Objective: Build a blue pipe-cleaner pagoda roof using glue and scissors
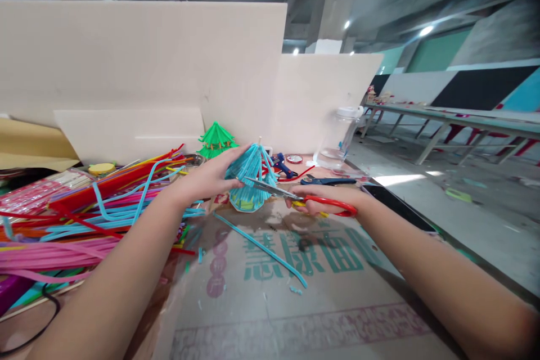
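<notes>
"Light blue strips, layered into a cone: where is that cone point(251, 166) in the head view?"

"Up off the cardboard point(236, 320), near the middle, in the left hand point(213, 177). Its fingers are clamped on the cone's side, the thumb lower down."

"And the right hand point(323, 199)?"

"Fingers closed round the handles of the red-handled scissors point(276, 189). The blades point left, across the front of the cone's lower edge. I can't tell whether they touch it."

"What lies below?"

"One loose blue strip point(261, 248), slanting over the cardboard, with small blue snippets point(296, 290) beside its near end."

"Anything behind the hands?"

"A green tiered piece point(216, 140) beyond the left hand, a blue glue gun point(287, 167) right of the cone, and a clear jug point(335, 143) farther right."

"And to the left?"

"Pink strips point(54, 259) and others in red, orange and blue, heaped on the bench point(143, 329)."
</notes>
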Demonstrator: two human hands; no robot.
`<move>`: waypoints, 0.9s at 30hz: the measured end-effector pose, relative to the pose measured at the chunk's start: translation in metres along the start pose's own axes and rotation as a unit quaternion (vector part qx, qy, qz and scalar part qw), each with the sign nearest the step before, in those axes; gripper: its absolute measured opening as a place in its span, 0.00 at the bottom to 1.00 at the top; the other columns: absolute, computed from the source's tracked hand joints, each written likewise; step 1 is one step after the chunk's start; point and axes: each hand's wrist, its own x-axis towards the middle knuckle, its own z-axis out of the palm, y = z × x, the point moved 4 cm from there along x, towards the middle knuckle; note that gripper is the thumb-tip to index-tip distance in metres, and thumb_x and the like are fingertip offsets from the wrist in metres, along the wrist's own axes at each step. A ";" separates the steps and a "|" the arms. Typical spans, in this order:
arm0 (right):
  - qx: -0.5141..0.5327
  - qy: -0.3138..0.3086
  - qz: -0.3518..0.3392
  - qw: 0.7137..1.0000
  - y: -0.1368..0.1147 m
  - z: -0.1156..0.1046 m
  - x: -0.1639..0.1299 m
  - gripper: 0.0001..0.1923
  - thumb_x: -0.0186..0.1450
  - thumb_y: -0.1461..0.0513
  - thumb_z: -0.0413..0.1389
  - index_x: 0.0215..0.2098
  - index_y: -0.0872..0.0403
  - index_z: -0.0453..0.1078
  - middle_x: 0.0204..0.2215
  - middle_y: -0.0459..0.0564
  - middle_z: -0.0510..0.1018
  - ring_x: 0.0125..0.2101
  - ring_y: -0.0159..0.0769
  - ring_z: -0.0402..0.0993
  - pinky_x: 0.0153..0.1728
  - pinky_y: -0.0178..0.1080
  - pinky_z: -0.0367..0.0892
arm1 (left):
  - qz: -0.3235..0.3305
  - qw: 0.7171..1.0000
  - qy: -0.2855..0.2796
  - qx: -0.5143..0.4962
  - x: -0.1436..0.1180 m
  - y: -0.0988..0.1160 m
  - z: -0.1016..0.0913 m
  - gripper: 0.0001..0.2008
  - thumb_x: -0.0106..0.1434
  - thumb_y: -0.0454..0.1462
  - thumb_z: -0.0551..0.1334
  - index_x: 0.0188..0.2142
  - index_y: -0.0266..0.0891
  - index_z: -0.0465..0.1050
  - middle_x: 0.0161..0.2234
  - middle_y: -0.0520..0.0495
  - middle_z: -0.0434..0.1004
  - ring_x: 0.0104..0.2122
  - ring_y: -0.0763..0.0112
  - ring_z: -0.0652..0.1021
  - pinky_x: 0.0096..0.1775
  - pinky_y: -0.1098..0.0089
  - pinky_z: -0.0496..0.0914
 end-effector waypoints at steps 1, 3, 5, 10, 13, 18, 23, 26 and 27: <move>0.016 -0.013 -0.006 1.000 -0.001 0.000 -0.001 0.13 0.68 0.56 0.47 0.47 0.52 0.66 0.29 0.46 0.69 0.26 0.31 0.63 0.25 0.34 0.64 | 0.002 1.000 0.000 0.000 0.000 0.000 0.000 0.42 0.60 0.45 0.63 0.69 0.40 0.46 0.69 0.44 0.50 0.67 0.58 0.56 0.65 0.62 0.51; 0.053 -0.039 -0.021 0.998 -0.003 0.001 -0.003 0.14 0.68 0.56 0.46 0.49 0.52 0.64 0.30 0.45 0.68 0.26 0.29 0.62 0.25 0.33 0.63 | 0.005 1.000 -0.002 -0.001 0.000 0.000 0.000 0.42 0.60 0.44 0.63 0.69 0.42 0.45 0.69 0.44 0.49 0.67 0.58 0.56 0.65 0.62 0.51; 0.066 -0.042 -0.023 0.997 -0.003 0.000 -0.004 0.14 0.69 0.55 0.45 0.48 0.52 0.64 0.30 0.45 0.67 0.26 0.29 0.60 0.25 0.32 0.62 | 0.006 1.000 -0.002 -0.003 -0.001 -0.001 0.000 0.42 0.60 0.44 0.63 0.69 0.42 0.45 0.69 0.45 0.49 0.67 0.58 0.56 0.65 0.62 0.51; 0.104 -0.054 0.000 0.993 -0.006 0.001 -0.003 0.12 0.67 0.57 0.50 0.46 0.52 0.64 0.31 0.45 0.66 0.26 0.28 0.60 0.26 0.32 0.61 | 0.016 1.000 0.003 -0.009 0.000 0.001 0.001 0.41 0.61 0.43 0.63 0.69 0.39 0.46 0.69 0.44 0.50 0.66 0.59 0.57 0.65 0.64 0.51; 0.129 -0.062 -0.004 0.990 -0.011 0.000 -0.003 0.14 0.66 0.53 0.51 0.45 0.53 0.64 0.31 0.45 0.66 0.26 0.28 0.61 0.25 0.32 0.62 | 0.022 1.000 0.002 -0.010 0.001 0.005 0.000 0.41 0.61 0.43 0.63 0.69 0.41 0.46 0.69 0.44 0.51 0.66 0.59 0.57 0.65 0.62 0.51; 0.124 -0.063 -0.024 0.990 -0.012 0.000 -0.004 0.17 0.66 0.51 0.51 0.46 0.54 0.65 0.29 0.44 0.66 0.24 0.27 0.59 0.26 0.32 0.62 | 0.021 1.000 0.000 -0.014 0.001 0.008 0.000 0.40 0.61 0.41 0.62 0.69 0.42 0.46 0.69 0.45 0.50 0.67 0.60 0.56 0.65 0.62 0.51; 0.086 -0.050 -0.031 0.995 -0.016 0.002 0.000 0.12 0.67 0.58 0.48 0.47 0.54 0.64 0.31 0.45 0.65 0.26 0.28 0.61 0.26 0.32 0.63 | 0.024 0.999 0.001 -0.028 0.001 0.008 0.002 0.41 0.60 0.40 0.62 0.69 0.43 0.46 0.69 0.46 0.51 0.66 0.60 0.56 0.65 0.62 0.52; 0.021 -0.040 -0.038 0.998 -0.021 0.001 0.001 0.11 0.67 0.62 0.46 0.47 0.53 0.63 0.33 0.46 0.66 0.28 0.29 0.61 0.28 0.33 0.64 | 0.029 0.999 0.006 -0.028 0.001 0.007 0.002 0.41 0.59 0.41 0.63 0.68 0.43 0.47 0.68 0.45 0.52 0.66 0.59 0.57 0.65 0.63 0.52; 0.000 -0.036 -0.044 0.998 -0.023 0.000 0.001 0.11 0.67 0.63 0.46 0.47 0.52 0.63 0.34 0.47 0.66 0.28 0.29 0.62 0.29 0.33 0.64 | 0.029 0.999 0.008 -0.025 0.001 0.006 0.002 0.41 0.59 0.41 0.63 0.68 0.43 0.47 0.68 0.45 0.52 0.66 0.59 0.58 0.65 0.63 0.53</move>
